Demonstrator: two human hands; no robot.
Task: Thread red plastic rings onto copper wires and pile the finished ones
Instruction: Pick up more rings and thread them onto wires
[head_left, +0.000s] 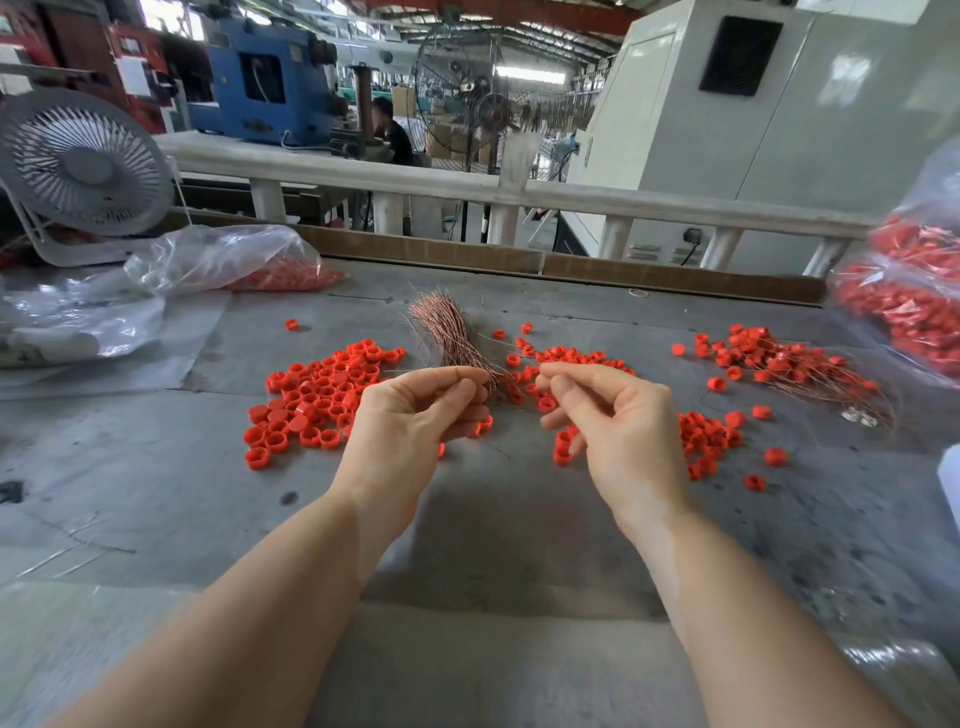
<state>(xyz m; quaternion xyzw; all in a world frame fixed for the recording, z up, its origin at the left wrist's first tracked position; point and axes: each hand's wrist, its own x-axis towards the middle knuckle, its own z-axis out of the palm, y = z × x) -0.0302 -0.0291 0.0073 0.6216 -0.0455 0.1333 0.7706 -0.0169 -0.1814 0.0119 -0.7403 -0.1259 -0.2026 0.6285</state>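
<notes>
Hands: left hand (415, 410) pinches red ring (484, 425), right hand (613, 415) pinches copper wire (511, 367). Threading step; next, aim wire tip through ring.

The table (156, 467) is grey and matt, scuffed and stained. The loose rings (317, 395) on it are smooth red plastic with a slight gloss. The wire bundle (447, 327) is thin, shiny copper-coloured metal. The bags (223, 260) are clear, crinkled, glossy plastic film. The desk fan (83, 166) looks like matt grey plastic
</notes>
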